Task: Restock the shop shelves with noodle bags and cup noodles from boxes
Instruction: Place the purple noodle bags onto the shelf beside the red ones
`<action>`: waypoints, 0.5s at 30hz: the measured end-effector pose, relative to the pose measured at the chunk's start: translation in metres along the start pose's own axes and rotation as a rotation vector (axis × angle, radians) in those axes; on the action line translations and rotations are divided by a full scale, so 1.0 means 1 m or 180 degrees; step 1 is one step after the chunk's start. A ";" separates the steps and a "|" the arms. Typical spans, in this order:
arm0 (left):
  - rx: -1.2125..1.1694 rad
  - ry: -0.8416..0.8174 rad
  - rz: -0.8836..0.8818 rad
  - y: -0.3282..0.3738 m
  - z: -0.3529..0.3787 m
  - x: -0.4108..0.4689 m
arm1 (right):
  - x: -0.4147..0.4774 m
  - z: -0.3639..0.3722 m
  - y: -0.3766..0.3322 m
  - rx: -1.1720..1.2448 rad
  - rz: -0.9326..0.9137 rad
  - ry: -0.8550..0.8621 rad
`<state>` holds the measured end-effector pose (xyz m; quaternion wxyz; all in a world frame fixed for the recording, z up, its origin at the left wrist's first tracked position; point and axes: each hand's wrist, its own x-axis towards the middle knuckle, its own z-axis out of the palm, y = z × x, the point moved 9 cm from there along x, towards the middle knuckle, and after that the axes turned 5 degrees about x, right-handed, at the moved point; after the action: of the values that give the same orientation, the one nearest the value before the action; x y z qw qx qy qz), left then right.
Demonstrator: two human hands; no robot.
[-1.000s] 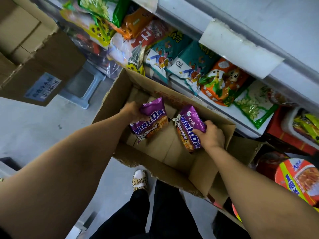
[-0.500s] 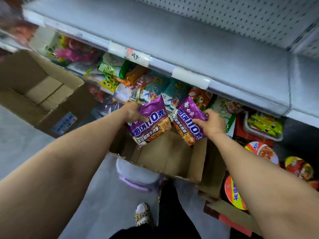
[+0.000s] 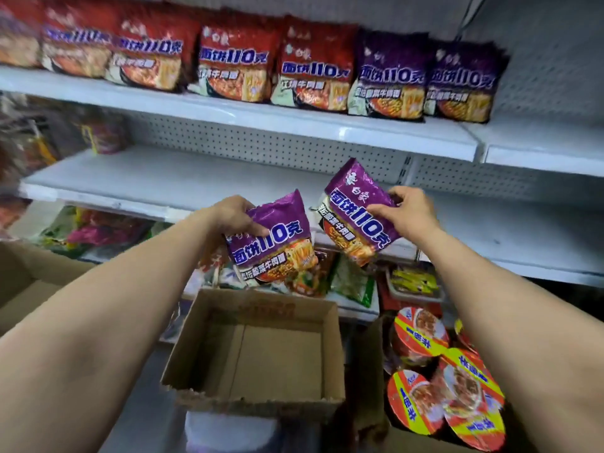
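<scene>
My left hand grips the first purple noodle bag by its upper left corner. My right hand pinches the second purple noodle bag at its right edge, tilted. Both bags hang above the open cardboard box, in front of the white middle shelf. Cup noodles sit at near right.
</scene>
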<state>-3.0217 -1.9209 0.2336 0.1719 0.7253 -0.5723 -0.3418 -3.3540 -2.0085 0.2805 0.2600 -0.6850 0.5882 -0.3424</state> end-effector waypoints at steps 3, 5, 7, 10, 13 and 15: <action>0.0130 -0.0002 0.0273 0.039 -0.017 0.002 | 0.012 -0.044 -0.024 0.0132 -0.0204 0.0072; 0.0233 0.0048 0.0416 0.064 -0.026 0.006 | 0.015 -0.069 -0.037 0.0229 -0.0289 0.0049; 0.0319 0.0085 0.0554 0.091 -0.032 0.008 | 0.020 -0.091 -0.043 0.0269 -0.0306 0.0070; 0.0409 0.0060 0.0702 0.130 -0.035 0.013 | 0.035 -0.125 -0.045 0.0229 -0.0317 0.0122; 0.0492 0.0041 0.0826 0.164 -0.038 0.021 | 0.054 -0.161 -0.049 0.0147 -0.0422 0.0079; 0.0556 0.0108 0.0871 0.188 -0.042 0.026 | 0.069 -0.187 -0.053 0.0070 -0.0520 0.0092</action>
<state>-3.1238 -2.0049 0.3766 0.1627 0.6584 -0.6904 -0.2519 -3.4608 -2.0585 0.4495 0.2302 -0.7228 0.5303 -0.3788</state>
